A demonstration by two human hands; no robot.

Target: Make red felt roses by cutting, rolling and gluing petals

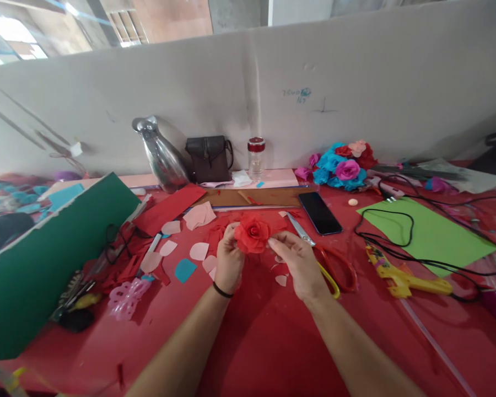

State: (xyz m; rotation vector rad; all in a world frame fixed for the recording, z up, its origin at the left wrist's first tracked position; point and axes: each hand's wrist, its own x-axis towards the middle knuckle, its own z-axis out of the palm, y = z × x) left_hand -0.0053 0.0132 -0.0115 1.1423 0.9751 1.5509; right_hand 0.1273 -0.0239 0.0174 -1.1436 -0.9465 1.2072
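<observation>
Our left hand (230,263), curled closed, grips the red flower (253,234) at its left side, our right hand (301,262) pinching the opposite edge lightly, apparently so it sits steady and uncrushed above the bench (264,342).

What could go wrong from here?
1. Red paper flower is held in the left hand, right hand at its edge: too firm a touch might crease a petal.
2. Scissors lie close beside the right hand; it could bump them.
3. Loose pink paper pieces near the left hand might get brushed aside.
</observation>
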